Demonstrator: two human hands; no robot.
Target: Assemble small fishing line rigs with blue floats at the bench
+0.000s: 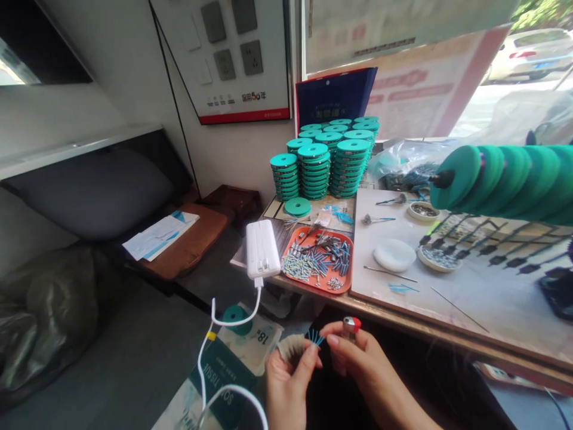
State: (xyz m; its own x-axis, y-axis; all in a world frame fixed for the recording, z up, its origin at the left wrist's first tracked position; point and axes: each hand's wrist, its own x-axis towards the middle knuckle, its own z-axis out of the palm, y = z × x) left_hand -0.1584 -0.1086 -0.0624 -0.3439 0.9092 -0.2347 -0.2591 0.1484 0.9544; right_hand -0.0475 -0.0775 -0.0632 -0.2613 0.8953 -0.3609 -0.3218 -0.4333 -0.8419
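Note:
Below the table's front edge, my left hand (289, 376) is closed on a small bundle of pale fibres (290, 346) with thin blue strands (315, 337) fanning out of its top. My right hand (353, 358) is closed round a red-topped lighter (351, 326), its fingertips touching the blue strands. Both hands meet in front of me, apart from the table.
An orange tray (290, 242) of small blue and silver parts sits by a white power bank (261, 248) with a cable hanging down. Stacks of teal discs (329, 158) stand behind. A rod of green discs (505, 182) juts in at right. Dishes and needles lie on the white board (447, 292).

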